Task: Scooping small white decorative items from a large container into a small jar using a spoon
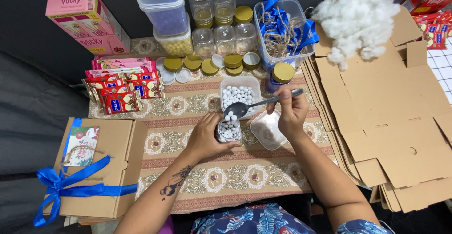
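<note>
Left hand [203,137] is wrapped around a small clear jar [229,129] near the middle of the frame, holding it upright on the patterned worktop [245,173]; the jar is nearly full of white and grey coated candies. Right hand [292,114] pinches the handle of a metal spoon [256,104], fingers closed on it, and the spoon's bowl hangs just above the jar's mouth. Whether anything sits in the bowl, hard to tell.

Right behind the spoon sits a square clear tub of the same candies [240,95], and just below the right hand lies its clear lid [268,130], flat on the cloth. A blue-filled jar with a gold lid [282,74] stands just above the right hand.

Along the top of the frame: empty glass jars [219,38], loose gold lids [202,65] in front of them, stacked plastic containers [167,15] with purple and yellow balls, and a tub of blue ribbon and twine [282,29]. Upper right, a heap of white stuffing [358,15] rests on flat cardboard box blanks [391,121].

Upper left, a pink snack box [87,22]; below it, red snack packets [122,92] fanned out. Lower left, a closed cardboard gift box [96,173] tied with a blue ribbon bow [56,189] and a tag.
</note>
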